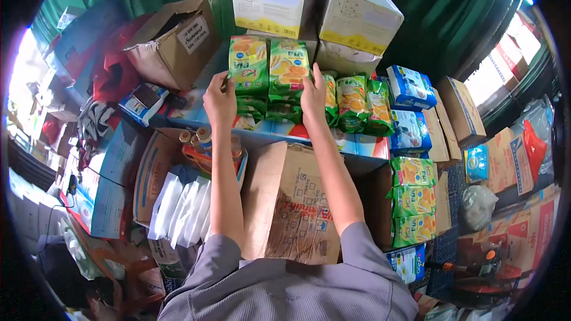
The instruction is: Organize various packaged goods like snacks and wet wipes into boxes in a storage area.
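Observation:
Two green and orange snack packets stand side by side in front of me, a left packet (248, 66) and a right packet (288, 71). My left hand (220, 100) grips the outer edge of the left packet, thumb in front. My right hand (313, 96) is closed on the lower right edge of the right one. Beneath them, more green packets (284, 112) show in part. Several similar green packets (352, 102) stand in a row just right of my right hand, on a blue box surface.
White and yellow cartons (360, 15) are stacked behind the packets. An open brown box (172, 44) stands at the back left. Below my arms lies a flattened cardboard flap (300, 202). White packs (181, 208) and bottles (204, 135) fill a left box; blue packs (410, 86) are stacked at right.

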Tool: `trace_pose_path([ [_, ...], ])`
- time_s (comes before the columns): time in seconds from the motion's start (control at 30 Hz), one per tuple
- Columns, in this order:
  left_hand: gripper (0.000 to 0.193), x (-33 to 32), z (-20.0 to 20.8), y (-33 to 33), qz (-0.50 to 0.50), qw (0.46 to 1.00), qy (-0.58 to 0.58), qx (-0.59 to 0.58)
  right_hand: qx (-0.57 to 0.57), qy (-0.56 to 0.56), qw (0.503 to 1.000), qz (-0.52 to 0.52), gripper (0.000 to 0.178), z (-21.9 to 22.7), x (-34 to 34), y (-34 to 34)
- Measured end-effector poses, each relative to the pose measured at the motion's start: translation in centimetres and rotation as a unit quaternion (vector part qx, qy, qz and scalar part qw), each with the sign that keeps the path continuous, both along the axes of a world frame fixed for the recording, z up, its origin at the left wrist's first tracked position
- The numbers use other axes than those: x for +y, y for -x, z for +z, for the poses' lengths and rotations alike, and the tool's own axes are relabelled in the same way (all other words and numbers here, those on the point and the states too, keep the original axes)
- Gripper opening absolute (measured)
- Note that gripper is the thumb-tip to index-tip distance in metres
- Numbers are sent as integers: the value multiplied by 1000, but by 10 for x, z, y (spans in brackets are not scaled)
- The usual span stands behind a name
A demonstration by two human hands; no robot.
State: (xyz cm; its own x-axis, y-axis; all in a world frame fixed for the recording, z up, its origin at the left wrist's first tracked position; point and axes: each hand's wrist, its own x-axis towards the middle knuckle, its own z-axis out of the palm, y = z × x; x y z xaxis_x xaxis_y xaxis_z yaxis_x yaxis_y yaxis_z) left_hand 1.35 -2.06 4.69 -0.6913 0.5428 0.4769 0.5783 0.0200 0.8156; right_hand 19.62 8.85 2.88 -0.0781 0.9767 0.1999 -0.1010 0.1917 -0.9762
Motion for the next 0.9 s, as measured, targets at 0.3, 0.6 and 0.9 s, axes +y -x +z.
trace_pose_path([
  [0.3, 27, 14, -11, 14, -18, 999, 20, 21, -64, -123, 987, -82, 42, -2, 2, 17],
  [0.6, 37, 8, 0, -44, 113, 968, -71, 215, -117, -255, 944, -174, 51, -21, -92, -100],
  [0.9, 27, -27, -66, -308, -513, 833, 24, -204, -413, -112, 734, -528, 57, -87, -227, -345],
])
